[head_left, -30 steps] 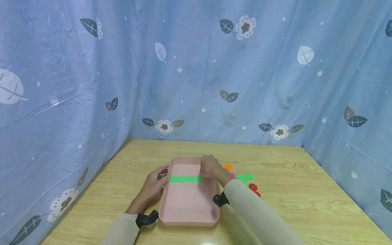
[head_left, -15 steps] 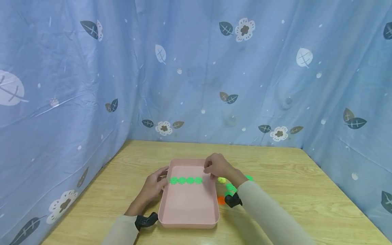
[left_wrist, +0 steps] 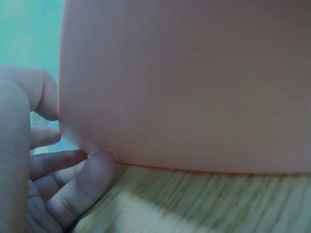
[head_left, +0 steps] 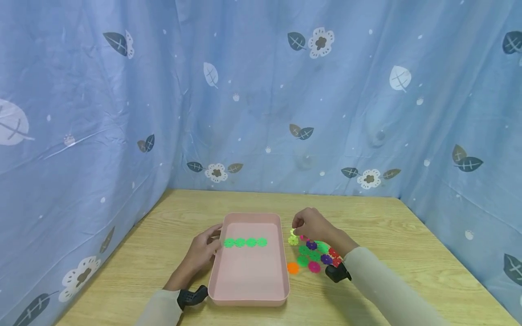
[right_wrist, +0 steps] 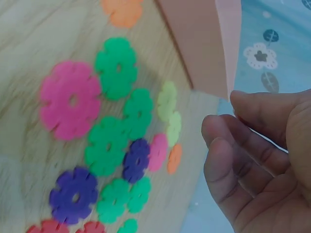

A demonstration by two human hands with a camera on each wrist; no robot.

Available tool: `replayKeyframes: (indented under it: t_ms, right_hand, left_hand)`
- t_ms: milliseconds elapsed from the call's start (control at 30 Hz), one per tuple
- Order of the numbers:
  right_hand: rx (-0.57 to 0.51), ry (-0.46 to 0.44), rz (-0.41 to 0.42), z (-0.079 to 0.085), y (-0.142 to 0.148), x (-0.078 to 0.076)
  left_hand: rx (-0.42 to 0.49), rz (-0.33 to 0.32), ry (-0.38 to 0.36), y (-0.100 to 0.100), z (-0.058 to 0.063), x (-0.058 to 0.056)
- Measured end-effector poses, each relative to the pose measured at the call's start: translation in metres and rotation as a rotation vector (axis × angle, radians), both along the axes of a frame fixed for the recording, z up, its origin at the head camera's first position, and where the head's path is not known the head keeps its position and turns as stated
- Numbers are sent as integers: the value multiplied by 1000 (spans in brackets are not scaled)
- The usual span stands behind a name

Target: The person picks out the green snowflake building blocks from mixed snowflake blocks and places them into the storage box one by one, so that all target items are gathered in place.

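Note:
In the head view, my left hand [head_left: 204,248] rests at the outer left wall of a pink tray [head_left: 253,290], fingers loosely bent. Up close in the left wrist view, its fingers [left_wrist: 87,187] touch the lower edge of the tray wall [left_wrist: 184,87]. Inside the tray, several green snowflake discs [head_left: 240,242] lie in a straight crosswise row. Over the loose discs to the right hangs my right hand [head_left: 316,225]; its thumb and fingers are bent with a gap between them and nothing held. Nearest below its fingertips are pale yellow discs [right_wrist: 167,101].
Loose notched discs lie right of the tray: green discs [right_wrist: 116,68], a pink disc [right_wrist: 70,100], purple discs [right_wrist: 74,195], red discs [head_left: 335,257] and an orange disc [head_left: 292,268]. A blue patterned curtain [head_left: 261,99] surrounds the wooden table [head_left: 391,253].
My right hand has drawn back from the right end of the green row, out over the tray's right wall to above the loose discs. My left hand stays at the tray.

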State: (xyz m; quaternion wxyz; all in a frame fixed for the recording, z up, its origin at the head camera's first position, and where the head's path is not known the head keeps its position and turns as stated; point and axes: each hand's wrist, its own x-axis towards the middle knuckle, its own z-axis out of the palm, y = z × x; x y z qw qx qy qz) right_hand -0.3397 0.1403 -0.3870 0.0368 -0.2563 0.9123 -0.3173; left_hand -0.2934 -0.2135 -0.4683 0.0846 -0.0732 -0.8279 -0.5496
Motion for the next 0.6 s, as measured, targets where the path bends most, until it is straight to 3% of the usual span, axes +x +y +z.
replayKeyframes:
  t_ms: [267,433,600]
  right_hand:
    - [151,66,91,-8,14,6]
    - [191,78,165,-19,19,10]
    - [207,87,146,-26,19,12]
  left_hand:
    - [8,-4,-1,0,-1,-1]
    - [13,-2,-3,0,-3,0]
    - [11,-3,-2,0,1,2]
